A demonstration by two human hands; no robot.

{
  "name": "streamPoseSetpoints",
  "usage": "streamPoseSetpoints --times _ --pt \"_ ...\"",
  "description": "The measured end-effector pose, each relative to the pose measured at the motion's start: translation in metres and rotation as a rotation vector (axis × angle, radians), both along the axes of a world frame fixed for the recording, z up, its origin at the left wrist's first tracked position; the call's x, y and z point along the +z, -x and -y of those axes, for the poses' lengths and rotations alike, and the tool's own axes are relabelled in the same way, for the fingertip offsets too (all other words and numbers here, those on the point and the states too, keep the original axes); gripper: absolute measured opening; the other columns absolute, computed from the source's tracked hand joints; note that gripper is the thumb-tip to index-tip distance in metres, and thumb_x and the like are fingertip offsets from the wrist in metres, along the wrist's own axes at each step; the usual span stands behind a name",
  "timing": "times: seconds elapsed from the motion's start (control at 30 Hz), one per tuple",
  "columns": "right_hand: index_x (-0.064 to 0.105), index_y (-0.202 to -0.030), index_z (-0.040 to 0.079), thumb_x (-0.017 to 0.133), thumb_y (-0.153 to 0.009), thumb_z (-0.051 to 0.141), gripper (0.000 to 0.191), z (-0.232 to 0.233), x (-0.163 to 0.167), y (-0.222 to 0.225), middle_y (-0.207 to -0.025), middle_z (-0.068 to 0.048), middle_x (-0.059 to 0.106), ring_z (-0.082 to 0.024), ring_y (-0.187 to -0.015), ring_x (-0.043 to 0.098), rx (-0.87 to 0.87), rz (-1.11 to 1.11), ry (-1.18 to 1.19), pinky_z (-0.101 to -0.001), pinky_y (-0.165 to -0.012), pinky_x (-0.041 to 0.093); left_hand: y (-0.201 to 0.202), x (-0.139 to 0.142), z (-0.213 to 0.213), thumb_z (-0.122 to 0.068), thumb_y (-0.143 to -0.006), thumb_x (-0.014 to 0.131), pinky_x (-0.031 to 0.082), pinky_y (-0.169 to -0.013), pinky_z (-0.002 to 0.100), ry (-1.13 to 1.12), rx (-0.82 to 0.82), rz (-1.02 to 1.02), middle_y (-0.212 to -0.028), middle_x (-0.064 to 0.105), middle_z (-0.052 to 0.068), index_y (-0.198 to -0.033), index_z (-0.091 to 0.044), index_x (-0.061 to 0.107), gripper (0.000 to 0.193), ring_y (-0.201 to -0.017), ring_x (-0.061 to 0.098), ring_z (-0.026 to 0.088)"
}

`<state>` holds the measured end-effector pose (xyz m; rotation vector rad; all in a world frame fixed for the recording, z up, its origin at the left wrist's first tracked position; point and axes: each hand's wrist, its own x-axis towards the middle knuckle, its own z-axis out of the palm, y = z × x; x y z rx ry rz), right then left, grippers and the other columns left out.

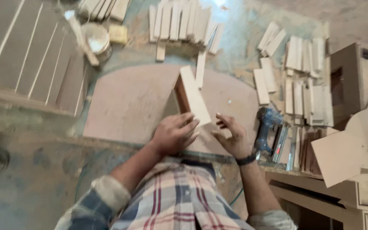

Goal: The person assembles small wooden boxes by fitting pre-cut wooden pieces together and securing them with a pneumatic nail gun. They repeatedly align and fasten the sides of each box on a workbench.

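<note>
A broad arched board (133, 102) lies on the dusty bench. On it stands a small box-like wooden frame (191, 94), stiff and probably light, best gripped by its side walls. The left hand (174, 134) presses flat against its near end; the right hand (231, 136) hovers with fingers loosely spread, beside a blue power tool (265, 125).

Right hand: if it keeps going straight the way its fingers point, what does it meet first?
Probably the end of the wooden block: the right hand points up-left toward it, fingertips near it. Contact unclear.
</note>
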<state>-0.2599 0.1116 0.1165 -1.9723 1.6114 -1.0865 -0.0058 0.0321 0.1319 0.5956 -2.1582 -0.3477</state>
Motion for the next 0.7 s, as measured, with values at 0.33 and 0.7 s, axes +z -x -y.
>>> streamPoseSetpoints --times 0.33,0.7 --pt "0.075 -0.118 0.014 0.078 -0.089 0.014 0.029 0.024 -0.007 -0.001 -0.112 -0.012 0.074 -0.029 -0.097 0.074 0.096 -0.179 0.009 -0.0362 -0.080 0.060 0.023 -0.036 -0.012 -0.019 -0.091 0.075 0.056 -0.081 0.041 -0.057 0.149 0.043 -0.104 0.070 0.010 -0.099 -0.009 0.072 0.013 -0.096 0.067 0.027" --pt "0.080 -0.104 0.015 0.073 -0.086 0.019 0.019 0.079 -0.063 0.008 -0.100 -0.009 0.077 -0.027 -0.087 0.075 0.128 -0.265 0.065 -0.0374 -0.077 0.058 0.030 -0.109 -0.007 -0.020 -0.086 0.069 0.055 -0.092 0.046 -0.233 0.206 0.059 -0.108 0.070 0.011 -0.103 -0.014 0.072 0.018 -0.109 0.067 0.034"
